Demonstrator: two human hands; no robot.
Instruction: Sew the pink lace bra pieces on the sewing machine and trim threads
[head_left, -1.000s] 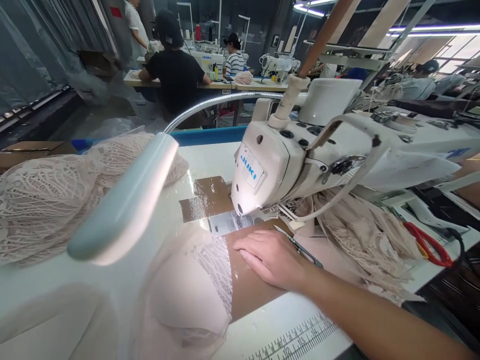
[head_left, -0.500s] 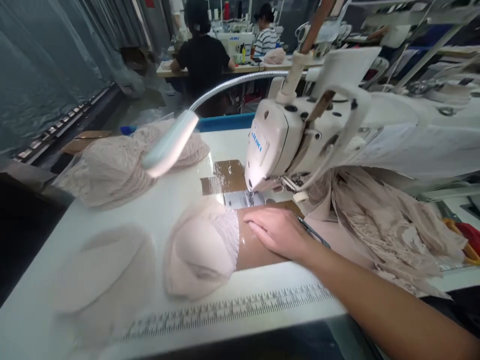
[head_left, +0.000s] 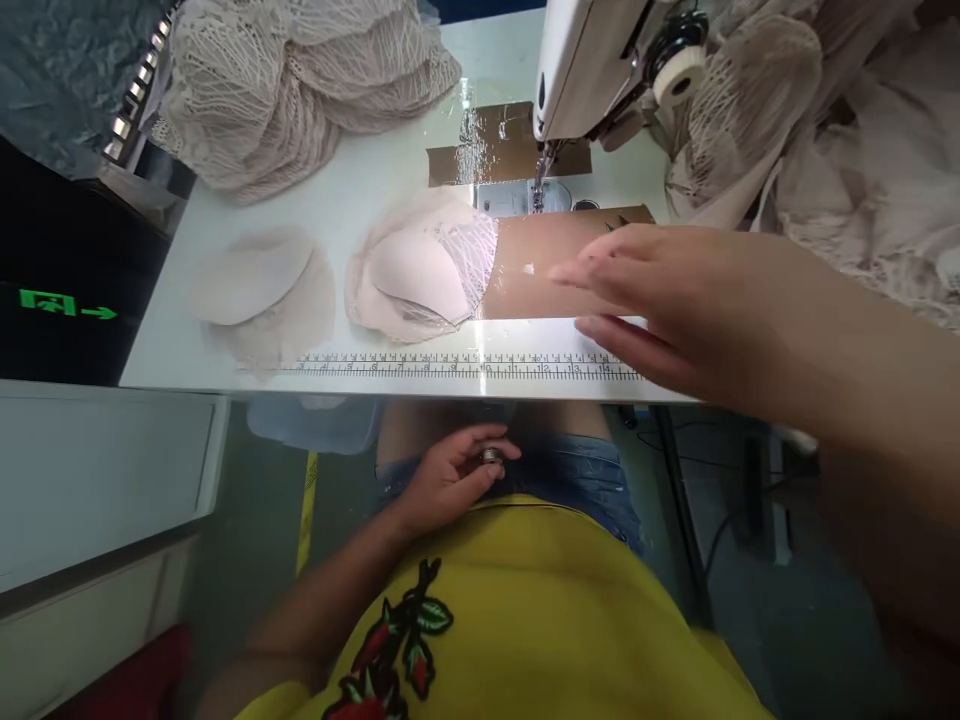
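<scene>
Low over my lap, my left hand point(head_left: 454, 478) has its fingers curled round a small round metal bobbin point(head_left: 491, 456); whether it sits in a case I cannot tell. My right hand point(head_left: 652, 295), slightly blurred, hovers over the brown-taped part point(head_left: 540, 265) of the sewing table, fingers stretched out and holding nothing. Dark pointed tips, perhaps of thread snips point(head_left: 618, 223), show just behind it. Left of that hand lies a beige lace bra cup point(head_left: 420, 275), and further left another padded cup point(head_left: 255, 275). The sewing machine's needle area point(head_left: 540, 180) is behind the tape.
A pile of beige lace pieces point(head_left: 300, 80) lies at the back left. More beige fabric point(head_left: 840, 130) is heaped right of the sewing machine head point(head_left: 585, 70). A printed ruler point(head_left: 450, 366) runs along the table's front edge. Below stands a translucent bin point(head_left: 311, 422).
My view has tipped down to the lap, bringing my left hand with the bobbin into sight. My right hand has lifted from the brown tape and opened. The cups still lie on the table.
</scene>
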